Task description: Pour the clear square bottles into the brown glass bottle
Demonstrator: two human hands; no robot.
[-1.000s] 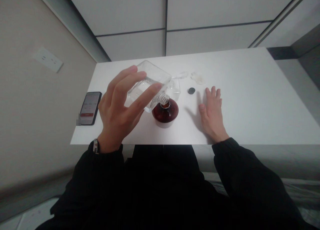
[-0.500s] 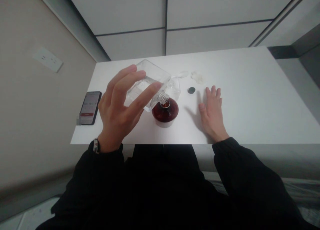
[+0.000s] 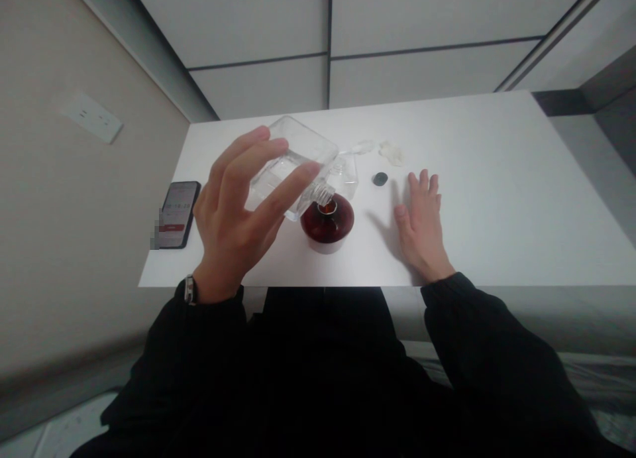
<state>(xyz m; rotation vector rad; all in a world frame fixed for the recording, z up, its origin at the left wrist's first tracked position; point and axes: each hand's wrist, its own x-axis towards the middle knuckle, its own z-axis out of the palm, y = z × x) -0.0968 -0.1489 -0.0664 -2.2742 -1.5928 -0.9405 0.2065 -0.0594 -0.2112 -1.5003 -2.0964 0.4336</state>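
Tilting neck-down over the mouth of the dark red round flask (image 3: 328,225), a clear square glass bottle (image 3: 298,158) sits in the left hand (image 3: 233,226) grip; the right hand (image 3: 422,223) lies flat and open right of the flask, both unmoved.

We note white table (image 3: 497,199) set against pale panelled wall (image 3: 422,14) with dark seams; beige wall (image 3: 59,246) at left carries white socket plate (image 3: 92,118); grey corner trim (image 3: 144,54) between walls; lighting dim, even

Black sleeves (image 3: 477,332), apparently a wristwatch (image 3: 189,289)
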